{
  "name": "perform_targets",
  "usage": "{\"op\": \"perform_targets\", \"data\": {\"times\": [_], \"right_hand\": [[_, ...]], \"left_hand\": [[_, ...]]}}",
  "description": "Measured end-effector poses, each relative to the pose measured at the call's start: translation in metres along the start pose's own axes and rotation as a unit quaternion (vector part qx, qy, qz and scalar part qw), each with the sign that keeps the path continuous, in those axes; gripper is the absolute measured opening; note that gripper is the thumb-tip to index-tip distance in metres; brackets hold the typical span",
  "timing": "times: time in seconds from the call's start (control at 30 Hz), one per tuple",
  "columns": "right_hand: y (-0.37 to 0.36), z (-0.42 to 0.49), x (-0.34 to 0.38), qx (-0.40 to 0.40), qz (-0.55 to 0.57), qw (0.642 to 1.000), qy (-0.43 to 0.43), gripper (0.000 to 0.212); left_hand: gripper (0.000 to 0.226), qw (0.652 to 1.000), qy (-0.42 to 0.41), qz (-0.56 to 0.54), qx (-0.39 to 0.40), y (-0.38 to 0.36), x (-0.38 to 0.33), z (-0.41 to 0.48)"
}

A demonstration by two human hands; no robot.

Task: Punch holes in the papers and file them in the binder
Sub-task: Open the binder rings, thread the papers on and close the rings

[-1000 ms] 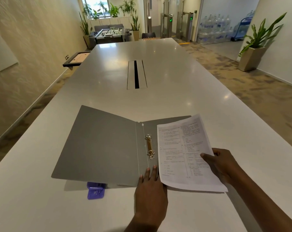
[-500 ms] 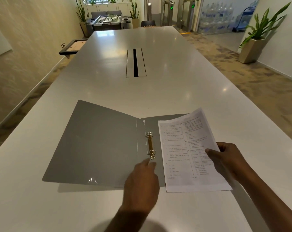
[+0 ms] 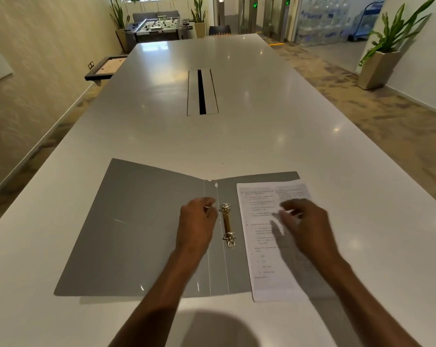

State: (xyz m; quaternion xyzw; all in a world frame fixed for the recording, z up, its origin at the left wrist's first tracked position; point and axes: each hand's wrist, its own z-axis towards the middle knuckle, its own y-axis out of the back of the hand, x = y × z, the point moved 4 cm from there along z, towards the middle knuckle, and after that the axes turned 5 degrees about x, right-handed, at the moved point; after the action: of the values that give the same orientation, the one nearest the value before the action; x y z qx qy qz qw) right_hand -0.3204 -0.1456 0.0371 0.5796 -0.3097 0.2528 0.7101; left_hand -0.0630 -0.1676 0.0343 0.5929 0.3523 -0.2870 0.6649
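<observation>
A grey binder (image 3: 136,221) lies open and flat on the white table (image 3: 212,141). Its brass two-ring mechanism (image 3: 227,225) runs along the spine. A printed stack of papers (image 3: 260,249) lies on the binder's right cover, its left edge just right of the rings. My left hand (image 3: 196,226) rests on the left cover with curled fingers, the fingertips close beside the upper ring and holding nothing. My right hand (image 3: 304,226) hovers blurred over the papers with loosely bent fingers, gripping nothing. No hole punch is in view.
A cable slot (image 3: 201,92) sits in the table's middle, beyond the binder. The table's right edge runs close to the papers. A framed board (image 3: 104,68) stands off the left edge, a potted plant (image 3: 384,58) by the right wall.
My right hand has let go of the papers, which now lie flat on the right cover. My left hand moved up from the binder's near edge to beside the upper ring.
</observation>
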Motion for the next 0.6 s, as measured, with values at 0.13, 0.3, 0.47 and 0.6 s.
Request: {"op": "perform_targets", "data": {"times": [0.13,0.3,0.47,0.6], "right_hand": [[-0.069,0.011,0.046,0.054,0.038,0.995,0.072,0.018],[-0.106,0.025,0.057,0.043,-0.028,0.994,0.099,0.014],[-0.108,0.023,0.061,0.017,-0.099,0.986,0.135,0.012],[-0.112,0.021,0.057,-0.002,-0.127,0.980,0.151,0.014]], "left_hand": [[0.012,0.999,-0.029,0.009,0.023,-0.020,0.005,0.012],[0.016,0.995,-0.070,0.062,0.033,-0.030,0.010,0.020],[0.026,0.990,-0.085,0.114,0.018,-0.038,0.020,0.023],[0.020,0.982,-0.113,0.153,0.005,-0.042,0.020,0.022]]}}
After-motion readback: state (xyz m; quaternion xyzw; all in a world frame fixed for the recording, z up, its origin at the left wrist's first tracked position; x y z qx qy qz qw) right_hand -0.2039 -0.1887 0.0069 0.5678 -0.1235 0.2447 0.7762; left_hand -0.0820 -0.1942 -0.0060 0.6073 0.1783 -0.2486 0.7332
